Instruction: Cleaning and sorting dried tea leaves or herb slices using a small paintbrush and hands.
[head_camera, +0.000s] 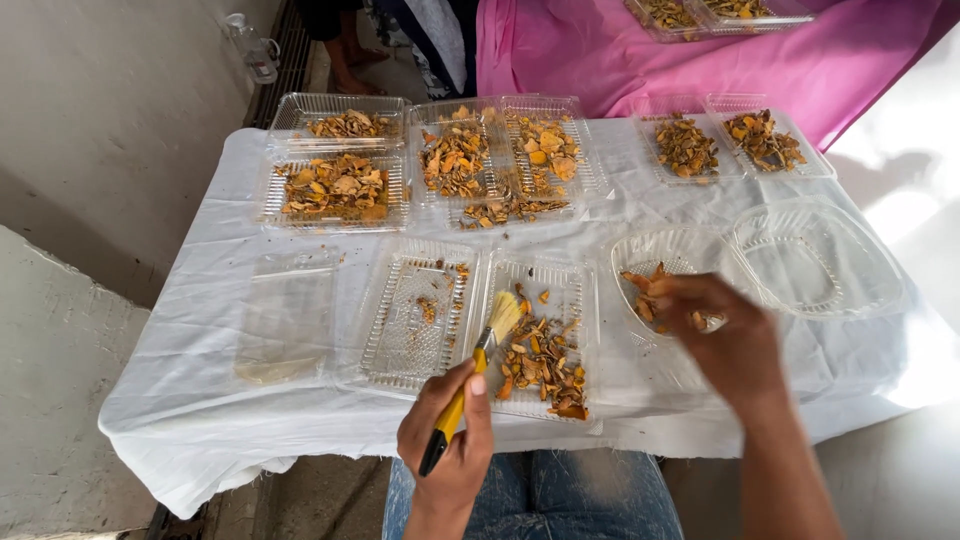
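Observation:
My left hand (448, 432) grips a small brush (478, 359) with a yellow and black handle; its pale bristles rest over orange-brown dried pieces (541, 363) in an open clear plastic clamshell box (580, 300) in front of me. My right hand (722, 336) reaches into a clear round-cornered container (668, 248) to the right and closes around some of the orange pieces there. The hand is blurred, so its exact grasp is unclear. The left half of the clamshell (412, 312) holds only a few crumbs.
A white cloth (200, 400) covers the table. Several clear boxes of orange pieces (335, 187) line the far side. An empty clear lid (822, 257) lies at right, a flat clear lid (287, 315) at left. A pink cloth (620, 60) and a person's legs (345, 60) are beyond.

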